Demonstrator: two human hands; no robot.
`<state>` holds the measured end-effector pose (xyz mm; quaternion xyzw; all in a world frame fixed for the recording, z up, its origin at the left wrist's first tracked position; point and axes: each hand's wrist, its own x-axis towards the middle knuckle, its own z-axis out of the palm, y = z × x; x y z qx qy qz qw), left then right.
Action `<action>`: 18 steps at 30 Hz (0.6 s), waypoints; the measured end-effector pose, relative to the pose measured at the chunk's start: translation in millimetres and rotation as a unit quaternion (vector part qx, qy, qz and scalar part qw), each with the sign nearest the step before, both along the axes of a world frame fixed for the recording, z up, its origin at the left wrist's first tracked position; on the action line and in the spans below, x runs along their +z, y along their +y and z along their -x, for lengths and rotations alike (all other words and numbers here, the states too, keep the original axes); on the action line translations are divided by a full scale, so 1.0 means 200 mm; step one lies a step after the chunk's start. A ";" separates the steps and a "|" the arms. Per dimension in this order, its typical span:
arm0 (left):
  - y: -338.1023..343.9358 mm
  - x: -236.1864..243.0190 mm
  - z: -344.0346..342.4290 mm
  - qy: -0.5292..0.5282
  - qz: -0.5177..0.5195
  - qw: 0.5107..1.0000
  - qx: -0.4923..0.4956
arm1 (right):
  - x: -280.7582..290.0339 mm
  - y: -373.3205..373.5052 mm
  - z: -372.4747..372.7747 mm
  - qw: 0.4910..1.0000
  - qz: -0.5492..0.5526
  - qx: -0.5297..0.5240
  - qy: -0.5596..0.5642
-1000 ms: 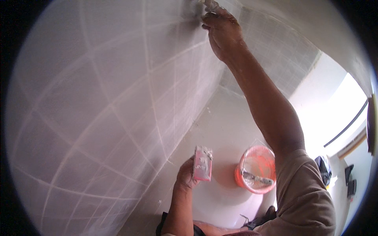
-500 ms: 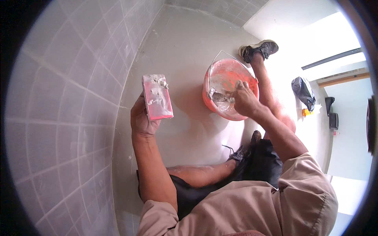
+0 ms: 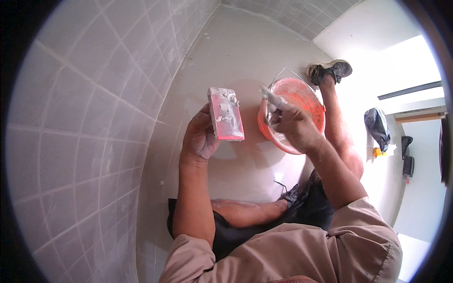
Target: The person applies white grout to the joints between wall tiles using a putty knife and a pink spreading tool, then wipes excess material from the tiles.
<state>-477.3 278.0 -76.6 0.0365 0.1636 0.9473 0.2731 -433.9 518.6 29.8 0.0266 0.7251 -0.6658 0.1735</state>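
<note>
My left hand is closed round a flat, rectangular pink float, its upward face smeared with lumps of whitish paste. To its right, above the near-left part of an orange bucket, my right hand is closed on a putty knife. Grey paste coats the putty knife, and its tip points up and left toward the float. The fingers hide most of its handle. Paste streaks line the bucket's inside, and a thin wire handle stands up over its rim.
A grey tiled wall rises along the left, meeting the floor. My bent legs lie around the bucket, one shoe beyond it and another nearer. At the right are a black plastic bag and a yellow item.
My right hand has risen out of the bucket and moved left, bringing the paste-coated putty knife up toward the float. The view has shifted, so the float and bucket sit farther right.
</note>
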 end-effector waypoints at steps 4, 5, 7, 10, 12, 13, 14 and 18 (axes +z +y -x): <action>0.03 -0.01 -0.02 -0.004 -0.025 1.000 -0.010 | -0.08 -0.10 0.01 0.990 -0.126 0.069 0.010; 0.04 -0.01 -0.02 -0.004 -0.032 0.999 -0.012 | -0.10 -0.13 0.01 0.984 -0.158 0.083 0.011; 0.04 0.01 -0.03 -0.010 -0.046 0.999 -0.005 | -0.15 -0.21 -0.01 0.943 -0.233 0.079 0.224; 0.01 -0.03 -0.03 -0.018 -0.072 0.997 0.017 | -0.16 -0.25 -0.05 0.872 -0.344 0.070 0.340; -0.01 -0.06 -0.02 -0.018 -0.082 0.996 0.034 | -0.11 -0.24 -0.06 0.830 -0.410 0.079 0.371; -0.01 -0.06 -0.01 0.000 -0.096 0.995 0.039 | -0.11 -0.23 -0.04 0.829 -0.406 0.081 0.376; -0.02 -0.07 0.01 0.018 -0.109 0.993 0.045 | -0.10 -0.22 -0.02 0.868 -0.333 0.058 0.364; 0.00 -0.04 0.04 0.012 -0.143 0.989 0.028 | -0.03 -0.26 0.11 0.886 -0.303 0.019 0.349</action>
